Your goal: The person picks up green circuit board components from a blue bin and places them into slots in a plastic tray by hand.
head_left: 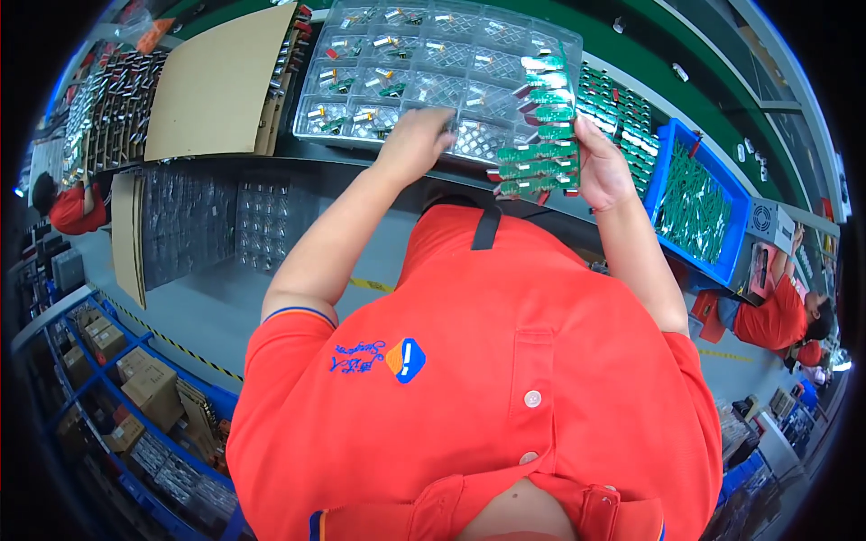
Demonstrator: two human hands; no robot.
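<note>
Currently, left hand (418,144) overlaps tray edge (339,141), apart from boards (552,135).

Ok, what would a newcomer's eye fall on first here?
The bright red shirt fills the lower middle. Above it, the right hand holds a green board panel, while the left hand is over a clear compartment tray. At right sits a blue bin of green strips.

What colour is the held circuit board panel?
The circuit board panel is green, seen best in the head view.

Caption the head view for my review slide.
Right hand holds a green board panel; left hand is at a clear compartmented tray.
</note>
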